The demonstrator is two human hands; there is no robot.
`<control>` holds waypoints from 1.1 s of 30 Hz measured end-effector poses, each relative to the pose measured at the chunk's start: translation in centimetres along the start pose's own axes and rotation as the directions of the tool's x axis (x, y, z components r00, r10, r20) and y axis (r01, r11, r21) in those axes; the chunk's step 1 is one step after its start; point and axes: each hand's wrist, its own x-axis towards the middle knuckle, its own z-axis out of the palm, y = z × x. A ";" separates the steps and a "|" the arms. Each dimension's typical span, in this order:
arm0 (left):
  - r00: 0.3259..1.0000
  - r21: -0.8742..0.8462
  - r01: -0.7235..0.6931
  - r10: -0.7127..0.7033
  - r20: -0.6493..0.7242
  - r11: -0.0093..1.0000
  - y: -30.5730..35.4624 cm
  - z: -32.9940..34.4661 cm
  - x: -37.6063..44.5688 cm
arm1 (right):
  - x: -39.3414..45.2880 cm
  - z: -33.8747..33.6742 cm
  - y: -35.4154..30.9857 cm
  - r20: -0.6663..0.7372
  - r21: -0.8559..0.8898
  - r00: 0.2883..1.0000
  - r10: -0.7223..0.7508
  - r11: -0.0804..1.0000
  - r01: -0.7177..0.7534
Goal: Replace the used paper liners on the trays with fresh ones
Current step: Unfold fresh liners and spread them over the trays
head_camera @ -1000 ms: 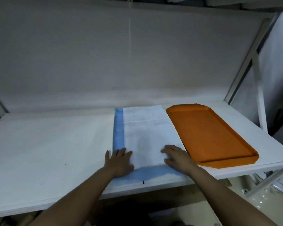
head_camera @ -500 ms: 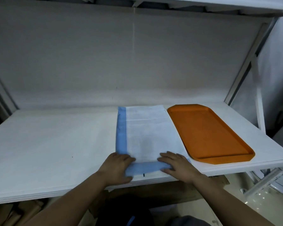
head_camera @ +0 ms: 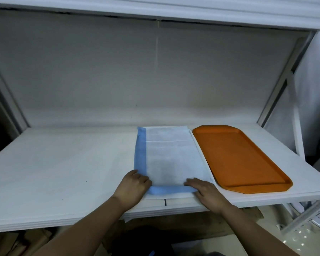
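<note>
Blue tray (head_camera: 141,154) near the tabletop's (head_camera: 63,163) front edge, white paper liner (head_camera: 172,156) laid over it, bare orange tray (head_camera: 236,159) just beside on the right. Left hand (head_camera: 132,187) curled at the near-left corner, apparently gripping; right hand (head_camera: 204,189) flat, pressing the near-right edge. Risks: thin liner tearing or creasing under uneven pull; tray sliding off the front edge.

White tabletop (head_camera: 63,163) set in shelving unit; grey back panel (head_camera: 118,71) behind, white shelf (head_camera: 174,8) overhead. Slanted metal brace (head_camera: 284,76) at right far corner. Lighting dim, even.
</note>
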 end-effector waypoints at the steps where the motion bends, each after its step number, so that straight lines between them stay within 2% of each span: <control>1: 1.000 0.004 -0.002 0.002 0.026 1.000 0.1 0.2 -0.2 | 0.0 0.2 0.0 0.039 -0.058 0.999 0.001 0.998 0.002; 5: 0.996 0.034 -0.023 0.020 0.088 0.999 0.4 1.0 -0.8 | 0.2 0.3 -0.4 0.094 -0.101 0.995 0.030 0.995 -0.021; 8: 0.998 0.045 -0.057 0.056 0.018 0.997 0.5 1.1 -1.1 | 0.0 0.0 -0.2 0.122 -0.089 0.992 0.039 0.996 -0.028; 10: 0.997 -0.025 -0.061 0.060 -0.037 0.998 0.4 1.2 -1.6 | -0.4 -0.4 -0.1 0.134 -0.070 0.989 0.068 0.996 -0.059; 12: 1.000 -0.120 -0.027 0.027 -0.004 0.992 0.3 1.2 -1.8 | -0.6 -0.9 -0.2 0.112 -0.072 0.989 0.099 0.993 -0.091; 14: 0.998 -0.183 0.048 -0.052 -0.018 0.982 0.3 0.2 -1.3 | -0.2 -1.3 -0.6 0.026 -0.069 0.988 0.150 0.987 -0.148; 16: 0.986 -0.333 0.161 -0.165 0.016 0.929 0.3 -0.3 -0.4 | 0.8 -1.9 -1.4 -0.105 -0.073 0.960 0.261 0.960 -0.269; 19: 0.950 -0.458 0.275 -0.312 -0.006 0.845 0.3 0.0 2.0 | 3.1 -2.6 -1.4 -0.258 -0.196 0.915 0.310 0.910 -0.364; 20: 0.957 -0.441 0.276 -0.287 0.043 0.854 0.2 0.3 3.1 | 3.9 -2.5 -0.9 -0.237 -0.211 0.930 0.281 0.920 -0.331; 21: 0.959 -0.386 0.280 -0.240 0.151 0.879 0.3 0.5 3.7 | 4.5 -2.4 -0.7 -0.163 -0.197 0.954 0.251 0.939 -0.281; 23: 0.883 -0.212 0.316 -0.205 0.421 0.925 0.2 1.3 5.2 | 5.6 -2.3 -0.6 0.050 -0.099 0.969 0.242 0.967 -0.236; 24: 0.838 -0.175 0.337 -0.211 0.504 0.925 0.5 1.6 5.4 | 5.6 -2.0 -0.9 0.135 -0.049 0.955 0.265 0.964 -0.261; 26: 0.793 -0.135 0.382 -0.249 0.555 0.914 0.3 2.5 6.5 | 6.3 -1.4 -0.6 0.173 -0.061 0.925 0.337 0.941 -0.332; 28: 0.772 -0.084 0.409 -0.295 0.564 0.909 0.3 3.3 6.5 | 6.4 -1.0 -0.2 0.133 -0.153 0.912 0.389 0.917 -0.369; 31: 0.785 -0.067 0.434 -0.340 0.518 0.899 0.5 3.9 6.4 | 6.5 -1.0 0.2 0.099 -0.209 0.900 0.424 0.893 -0.397; 33: 0.797 -0.120 0.464 -0.355 0.489 0.877 0.3 3.5 6.4 | 6.9 -1.1 0.1 0.011 -0.241 0.908 0.419 0.882 -0.404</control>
